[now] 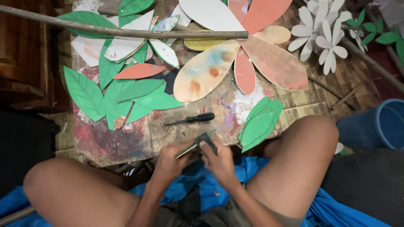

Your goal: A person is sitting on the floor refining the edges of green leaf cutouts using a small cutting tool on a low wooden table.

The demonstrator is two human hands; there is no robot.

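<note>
A low, paint-stained wooden board (139, 136) is seen from above, set on a floor of small wooden blocks. Behind the black-handled screwdriver (191, 119) that lies near the board's front edge, large cut-out petals (206, 69) in cream, orange and white are spread in a flower shape. To the screwdriver's left, green cut-out leaves (86, 92) are laid in a fan. A stack of green leaves (261, 122) is placed to its right, overhanging the board's edge. A long wooden stick (126, 31) is laid across the far side of the board. A blue bucket (387, 124) is seen far right of the screwdriver.

Just in front of the screwdriver, a thin green leaf piece (194, 144) is gripped edge-on by the left hand (170, 159), fingers closed around it. The right hand (219, 162) is closed on a small dark tool (207, 139), pressed against the leaf piece. Both forearms are drawn in between bare raised knees, above blue cloth (210, 185).
</note>
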